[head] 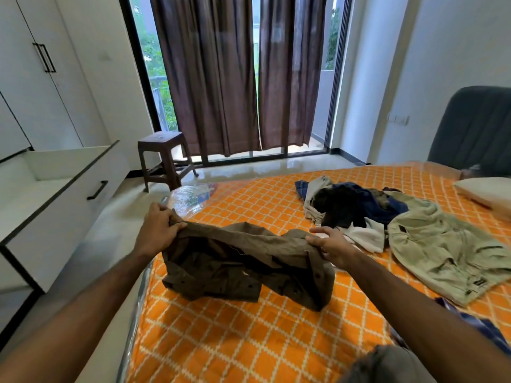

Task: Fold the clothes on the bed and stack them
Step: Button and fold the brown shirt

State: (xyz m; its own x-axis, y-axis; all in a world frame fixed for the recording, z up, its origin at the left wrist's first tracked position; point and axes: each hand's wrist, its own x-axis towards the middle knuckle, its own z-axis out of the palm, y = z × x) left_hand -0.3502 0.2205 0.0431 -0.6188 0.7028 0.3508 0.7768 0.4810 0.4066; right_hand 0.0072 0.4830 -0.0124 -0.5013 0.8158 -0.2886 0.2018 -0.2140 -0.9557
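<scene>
1. Your left hand (157, 230) grips one end of the brown shirt's (243, 261) upper edge, fingers curled round the cloth. Your right hand (331, 244) pinches the other end between thumb and fingers, forefinger stretched out. The hands are well apart, with the edge slung between them.
2. The shirt is half lifted. Its lower part lies crumpled on the bed (249, 341), near the left edge, and it is not yet spread flat.
3. The unfolded pile (348, 208) sits beyond your right hand, with the beige shorts (442, 250) just beside it. No folded stack is in view.
4. Risks, as I judge them:
   - The pinch looks the weaker hold, so a hard shake could pull the cloth out of your right hand.
   - The shirt is bunched, so folding it now would likely trap creases or a sleeve inside.
   - You are working close to the bed's edge. Cloth laid too far left could slide to the floor.
   - Spreading it rightward could lap it over the pile.
</scene>
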